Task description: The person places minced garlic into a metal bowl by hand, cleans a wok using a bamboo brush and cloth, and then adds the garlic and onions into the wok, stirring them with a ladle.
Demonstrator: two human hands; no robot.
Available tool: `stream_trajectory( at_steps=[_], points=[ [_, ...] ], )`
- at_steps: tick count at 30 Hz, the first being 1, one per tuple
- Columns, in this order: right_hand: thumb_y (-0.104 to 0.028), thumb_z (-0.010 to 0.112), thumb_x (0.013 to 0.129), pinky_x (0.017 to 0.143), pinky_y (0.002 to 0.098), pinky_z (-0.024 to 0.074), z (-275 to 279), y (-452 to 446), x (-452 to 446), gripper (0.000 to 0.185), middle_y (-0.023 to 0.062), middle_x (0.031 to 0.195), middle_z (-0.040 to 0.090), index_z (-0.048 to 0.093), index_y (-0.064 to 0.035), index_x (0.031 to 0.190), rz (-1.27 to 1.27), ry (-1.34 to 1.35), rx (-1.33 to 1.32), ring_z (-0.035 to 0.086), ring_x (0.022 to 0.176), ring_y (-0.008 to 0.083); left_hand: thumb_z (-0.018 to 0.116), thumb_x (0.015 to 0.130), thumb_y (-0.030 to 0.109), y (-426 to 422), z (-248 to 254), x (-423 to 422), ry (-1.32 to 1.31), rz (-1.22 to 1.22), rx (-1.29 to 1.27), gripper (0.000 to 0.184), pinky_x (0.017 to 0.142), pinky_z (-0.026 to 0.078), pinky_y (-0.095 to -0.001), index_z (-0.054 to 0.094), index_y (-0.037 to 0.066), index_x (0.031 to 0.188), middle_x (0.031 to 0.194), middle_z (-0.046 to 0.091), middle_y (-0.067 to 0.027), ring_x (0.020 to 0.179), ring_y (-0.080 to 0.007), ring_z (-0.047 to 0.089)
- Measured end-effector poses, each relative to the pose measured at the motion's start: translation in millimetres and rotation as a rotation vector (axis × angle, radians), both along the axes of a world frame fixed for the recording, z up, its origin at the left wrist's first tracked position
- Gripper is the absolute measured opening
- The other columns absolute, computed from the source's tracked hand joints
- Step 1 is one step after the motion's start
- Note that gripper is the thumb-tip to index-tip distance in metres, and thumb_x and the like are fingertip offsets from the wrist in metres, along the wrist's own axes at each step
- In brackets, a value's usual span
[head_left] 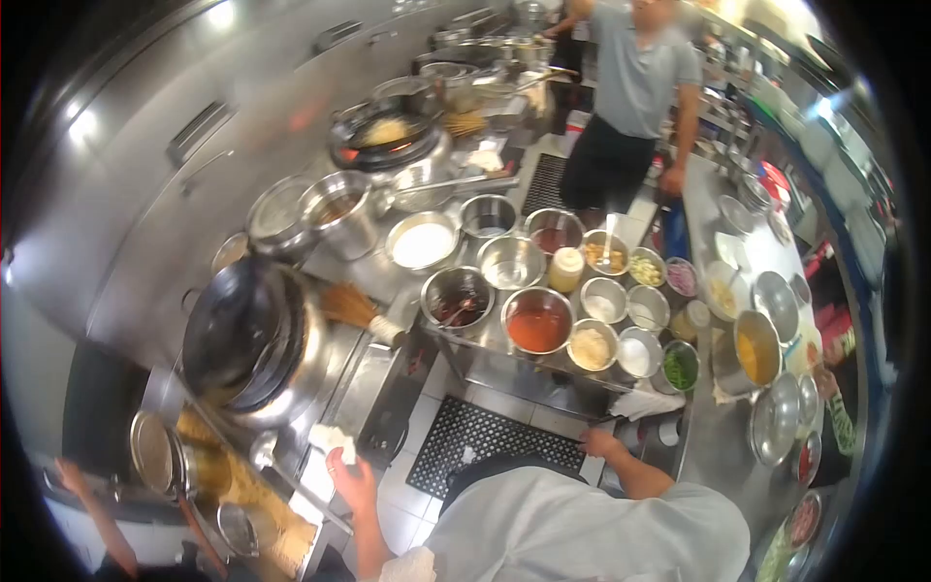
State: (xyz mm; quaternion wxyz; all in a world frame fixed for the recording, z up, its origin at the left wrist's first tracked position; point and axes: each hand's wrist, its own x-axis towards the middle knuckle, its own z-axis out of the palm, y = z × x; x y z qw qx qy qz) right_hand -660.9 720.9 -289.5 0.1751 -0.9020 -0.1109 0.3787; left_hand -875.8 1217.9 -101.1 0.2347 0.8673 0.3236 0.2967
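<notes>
Beside the large wok point(238, 325): a white cloth point(332, 438) sits at the metal edge, at the fingertips of the left hand point(345, 471).
Left fingers: bent in against the cloth, apparently gripping its near end.
Right hand point(601, 444): low before the front of the sauce counter point(529, 361), near a second cloth point(642, 404); its fingers look loosely curled, and whether they hold anything I cannot tell.
Wok risk: the metal may be hot, so a loose corner dragged over the rim could scorch or carry grease.
Bowl risk: the red sauce bowl point(538, 320) and the bowl of chopped greens point(681, 367) stand close to the front; a careless forearm or snagged cloth could tip either.
Edges: steel bounds the work ahead and on both sides; the brush point(351, 307) pokes out next to the wok.
Open room: the perforated mat point(490, 441) and floor tiles between the hands; leftward, another person's hand point(73, 477) narrows the margin.
</notes>
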Motion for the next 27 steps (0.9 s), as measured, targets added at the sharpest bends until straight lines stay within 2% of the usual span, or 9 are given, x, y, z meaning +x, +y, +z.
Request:
stream_trajectory(
  at_steps=[5,8,13,14,17,18,21,23,27],
  points=[
    [-0.029,0.065,0.077,0.068,0.038,0.0543,-27,-70,-31,0.044,0.0123,0.085,0.068,0.062,-0.0087,0.116,-0.253,0.02,-0.002,0.067,0.075,0.0268,0.064,0.077,0.012,-19,-38,100,0.233,-0.525,-0.092,0.042,0.089,0.045,-0.0398,0.054,-0.004,0.115,0.114,0.057,-0.0209,0.103,-0.0362,0.055],
    [-0.033,0.064,0.077,0.077,0.0421,0.0528,-80,-113,-55,0.041,0.0134,0.09,0.069,0.064,-0.0079,0.109,-0.105,-0.249,-0.069,0.067,0.084,0.0314,0.067,0.076,0.026,-20,-72,145,0.459,-0.687,-0.15,0.064,0.103,0.038,-0.0405,0.047,-0.007,0.127,0.126,0.053,-0.0264,0.12,-0.0379,0.049],
    [-0.03,0.061,0.074,0.086,0.0446,0.0499,-11,-112,-87,0.04,0.0157,0.103,0.066,0.065,-0.0096,0.108,-0.472,-0.007,-0.125,0.063,0.096,0.0351,0.073,0.068,0.029,10,-132,210,0.711,-0.716,-0.129,0.094,0.114,0.022,-0.0411,0.026,-0.017,0.135,0.141,0.03,-0.0347,0.136,-0.0415,0.026],
    [-0.032,0.061,0.075,0.084,0.0444,0.0503,-9,-109,-94,0.038,0.0152,0.101,0.067,0.066,-0.0097,0.105,-0.482,-0.036,-0.15,0.064,0.093,0.035,0.073,0.067,0.031,28,-177,221,0.631,-0.69,-0.052,0.097,0.114,0.021,-0.0412,0.025,-0.018,0.135,0.141,0.029,-0.0353,0.136,-0.0423,0.026],
    [-0.032,0.059,0.077,0.08,0.0433,0.0518,47,-84,-127,0.034,0.0149,0.098,0.068,0.067,-0.0096,0.101,-0.665,-0.076,-0.159,0.065,0.088,0.0336,0.068,0.078,0.039,52,-210,242,0.701,-0.775,0.168,0.069,0.111,0.024,-0.0466,0.047,0.005,0.134,0.138,0.046,-0.0189,0.129,-0.0294,0.039],
    [-0.031,0.059,0.077,0.079,0.0429,0.0523,71,-74,-137,0.033,0.015,0.097,0.068,0.068,-0.0095,0.1,-0.759,-0.084,-0.142,0.066,0.087,0.033,0.064,0.079,0.036,56,-220,247,0.524,-0.887,0.399,0.047,0.104,0.032,-0.0441,0.063,0.001,0.111,0.115,0.063,-0.0176,0.112,-0.0308,0.053],
    [-0.029,0.057,0.078,0.076,0.0408,0.0532,72,-65,-173,0.035,0.0146,0.098,0.068,0.067,-0.012,0.106,-0.692,-0.085,-0.195,0.067,0.085,0.0293,0.072,0.068,0.037,30,-185,259,0.851,-0.641,0.062,0.099,0.114,0.021,-0.0415,0.023,-0.019,0.134,0.14,0.029,-0.0364,0.135,-0.0434,0.026],
    [-0.028,0.057,0.078,0.076,0.0397,0.0534,85,-56,-177,0.04,0.0128,0.101,0.068,0.064,-0.0161,0.115,-0.778,0.313,-0.239,0.067,0.087,0.0265,0.07,0.07,0.041,38,-214,273,0.898,-0.645,-0.016,0.101,0.115,0.02,-0.0416,0.022,-0.02,0.134,0.141,0.027,-0.0368,0.135,-0.0435,0.026],
    [-0.033,0.062,0.077,0.083,0.0405,0.052,56,-48,-219,0.043,0.0111,0.109,0.066,0.063,-0.0184,0.118,-0.825,0.147,-0.34,0.065,0.095,0.0269,0.067,0.072,0.046,44,-247,277,0.862,-0.628,-0.008,0.104,0.115,0.017,-0.045,0.019,-0.019,0.137,0.143,0.024,-0.0367,0.136,-0.0457,0.022]
  ],
)
